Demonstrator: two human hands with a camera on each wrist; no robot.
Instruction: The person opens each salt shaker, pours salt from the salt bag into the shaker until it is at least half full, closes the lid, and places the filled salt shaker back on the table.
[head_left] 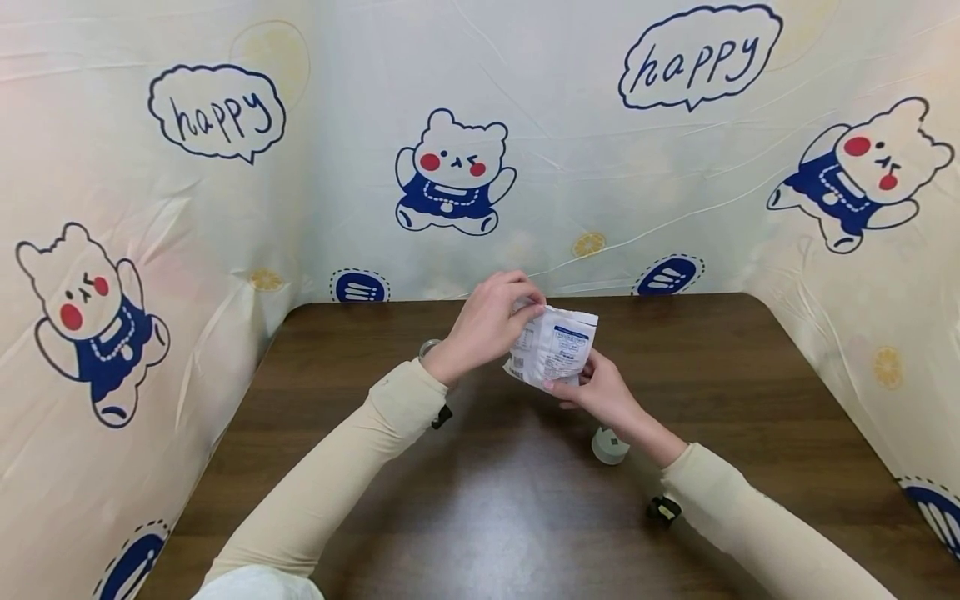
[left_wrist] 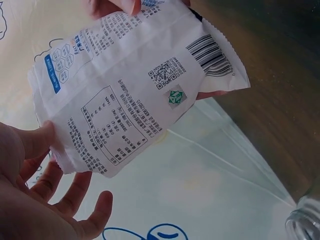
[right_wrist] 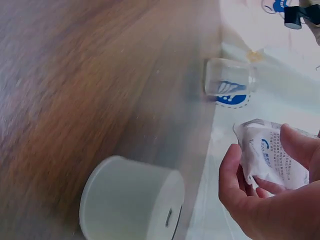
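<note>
A white printed packet point(head_left: 558, 346) is held up above the table between both hands. The left hand point(head_left: 489, 323) pinches one edge of it between thumb and forefinger; in the left wrist view the other fingers point(left_wrist: 72, 200) are spread apart. The right hand point(head_left: 606, 390) grips the lower end, thumb in front and fingers behind. Small text, a QR code and a barcode cover the side of the packet point(left_wrist: 125, 90) seen from the left wrist. Whether the packet is torn along its edge cannot be made out.
A clear glass jar point(right_wrist: 230, 77) stands near the table's far side, mostly hidden behind the left wrist in the head view. Below the right hand is a pale round container point(head_left: 609, 447) on the brown wooden table point(head_left: 480, 517). Printed cloth walls point(head_left: 555, 167) enclose the table.
</note>
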